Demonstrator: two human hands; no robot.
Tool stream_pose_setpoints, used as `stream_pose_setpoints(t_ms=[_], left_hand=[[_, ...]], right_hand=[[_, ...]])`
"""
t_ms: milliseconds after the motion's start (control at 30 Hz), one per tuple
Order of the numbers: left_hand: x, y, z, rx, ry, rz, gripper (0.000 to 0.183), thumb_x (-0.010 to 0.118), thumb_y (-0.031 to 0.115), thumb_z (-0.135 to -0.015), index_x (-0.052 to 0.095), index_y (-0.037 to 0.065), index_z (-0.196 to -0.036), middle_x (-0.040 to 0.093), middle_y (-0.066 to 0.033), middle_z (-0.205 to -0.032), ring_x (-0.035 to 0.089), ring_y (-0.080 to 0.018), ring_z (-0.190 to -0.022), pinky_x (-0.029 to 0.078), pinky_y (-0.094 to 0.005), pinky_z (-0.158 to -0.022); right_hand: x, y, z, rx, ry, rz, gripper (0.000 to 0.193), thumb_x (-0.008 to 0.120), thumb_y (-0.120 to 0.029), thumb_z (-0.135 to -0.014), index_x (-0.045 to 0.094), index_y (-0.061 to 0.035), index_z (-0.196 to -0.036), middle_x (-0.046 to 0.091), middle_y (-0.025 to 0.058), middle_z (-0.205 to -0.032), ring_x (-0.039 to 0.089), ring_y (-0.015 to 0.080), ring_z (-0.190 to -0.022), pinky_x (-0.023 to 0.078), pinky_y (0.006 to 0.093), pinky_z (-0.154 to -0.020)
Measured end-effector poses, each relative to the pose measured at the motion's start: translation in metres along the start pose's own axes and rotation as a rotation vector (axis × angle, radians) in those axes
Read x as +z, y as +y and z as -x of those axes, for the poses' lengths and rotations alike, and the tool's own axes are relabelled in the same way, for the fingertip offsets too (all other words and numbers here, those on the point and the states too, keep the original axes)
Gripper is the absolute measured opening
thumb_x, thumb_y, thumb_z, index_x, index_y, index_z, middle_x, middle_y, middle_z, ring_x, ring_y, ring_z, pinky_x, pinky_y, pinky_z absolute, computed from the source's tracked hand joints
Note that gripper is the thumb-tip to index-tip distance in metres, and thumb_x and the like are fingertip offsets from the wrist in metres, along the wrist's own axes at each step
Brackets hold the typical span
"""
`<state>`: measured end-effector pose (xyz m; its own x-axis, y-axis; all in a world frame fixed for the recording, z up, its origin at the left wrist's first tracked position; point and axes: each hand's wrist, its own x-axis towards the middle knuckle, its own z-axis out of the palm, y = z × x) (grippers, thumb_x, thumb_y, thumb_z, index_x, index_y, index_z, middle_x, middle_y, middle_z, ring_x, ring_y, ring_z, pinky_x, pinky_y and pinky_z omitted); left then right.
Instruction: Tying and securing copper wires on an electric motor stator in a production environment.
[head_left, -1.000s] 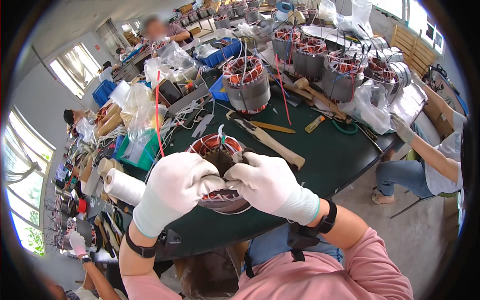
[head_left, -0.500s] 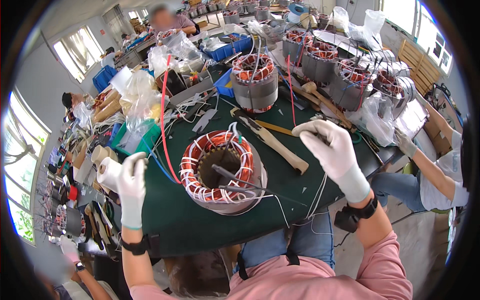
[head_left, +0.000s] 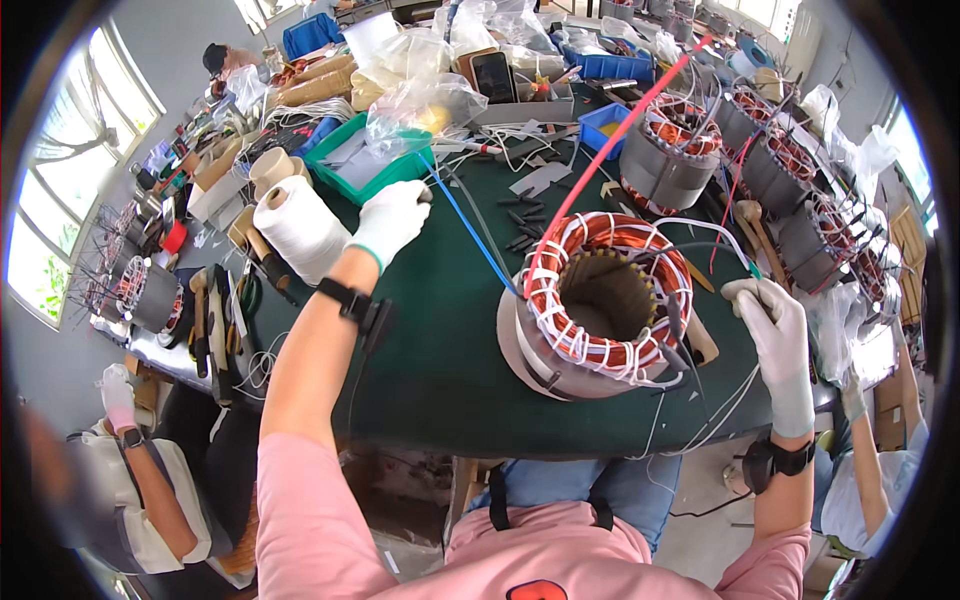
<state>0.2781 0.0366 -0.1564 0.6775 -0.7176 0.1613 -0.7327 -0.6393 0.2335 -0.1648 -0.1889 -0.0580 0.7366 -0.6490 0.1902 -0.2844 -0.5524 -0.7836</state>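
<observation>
Near the front edge of the bench (head_left: 420, 370) stands the stator (head_left: 590, 335), its copper winding already laced in white; red lead (head_left: 605, 152) and blue lead (head_left: 468, 222) remain unbound. Left hand (head_left: 392, 222) curled, right hand (head_left: 772, 325) pinched; whether either grips anything, I cannot tell.

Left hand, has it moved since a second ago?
Yes, leftward: judged against the green tray, the left hand has come away from the copper-wound core and is now nearer that tray.

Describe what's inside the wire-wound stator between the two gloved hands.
Inside the stator, the far inner wall shows, notched along its upper edge. The near inner wall is hidden by the front windings.
</observation>
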Motion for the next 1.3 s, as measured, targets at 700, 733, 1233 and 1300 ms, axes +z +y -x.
stream_pose_setpoints(t_ms=[700, 733, 1233, 1300], left_hand=[[-0.014, 0.050, 0.033, 0.209, 0.379, 0.105, 0.028, 0.067, 0.012, -0.089, 0.064, 0.005, -0.116, 0.067, -0.0185, -0.105, 0.065, -0.0375, -0.097, 0.052, -0.0435, -0.087], [-0.030, 0.049, 0.054, 0.316, 0.312, 0.064, 0.026, 0.064, 0.008, -0.090, 0.063, -0.001, -0.114, 0.066, -0.0180, -0.107, 0.063, -0.0368, -0.099, 0.051, -0.0396, -0.090], [-0.114, 0.157, 0.211, 0.566, 0.602, 0.227, 0.028, 0.062, -0.009, -0.079, 0.067, 0.000, -0.104, 0.065, -0.0129, -0.099, 0.063, -0.0283, -0.093, 0.050, -0.0386, -0.086], [-0.105, 0.180, 0.198, 0.738, 0.548, 0.207, 0.020, 0.062, -0.001, -0.084, 0.064, 0.002, -0.103, 0.068, -0.0142, -0.107, 0.064, -0.0326, -0.097, 0.050, -0.0437, -0.089]], right_hand=[[0.013, -0.037, -0.047, -0.477, -0.082, -0.059, 0.050, 0.075, -0.016, -0.084, 0.065, -0.0199, -0.134, 0.063, -0.0005, -0.097, 0.056, 0.0099, -0.080, 0.048, 0.0248, -0.072], [0.022, -0.038, -0.048, -0.464, -0.130, -0.147, 0.047, 0.075, -0.020, -0.085, 0.067, -0.0188, -0.131, 0.065, 0.0010, -0.093, 0.058, 0.0106, -0.085, 0.049, 0.0261, -0.076], [0.060, -0.041, -0.028, -0.512, 0.185, -0.089, 0.040, 0.075, -0.031, -0.084, 0.065, -0.0079, -0.115, 0.062, 0.0097, -0.089, 0.064, 0.0263, -0.082, 0.052, 0.0363, -0.073], [0.066, -0.036, -0.037, -0.631, 0.266, 0.062, 0.023, 0.065, -0.016, -0.093, 0.067, -0.0066, -0.114, 0.070, 0.0090, -0.098, 0.067, 0.0219, -0.086, 0.052, 0.0331, -0.077]])
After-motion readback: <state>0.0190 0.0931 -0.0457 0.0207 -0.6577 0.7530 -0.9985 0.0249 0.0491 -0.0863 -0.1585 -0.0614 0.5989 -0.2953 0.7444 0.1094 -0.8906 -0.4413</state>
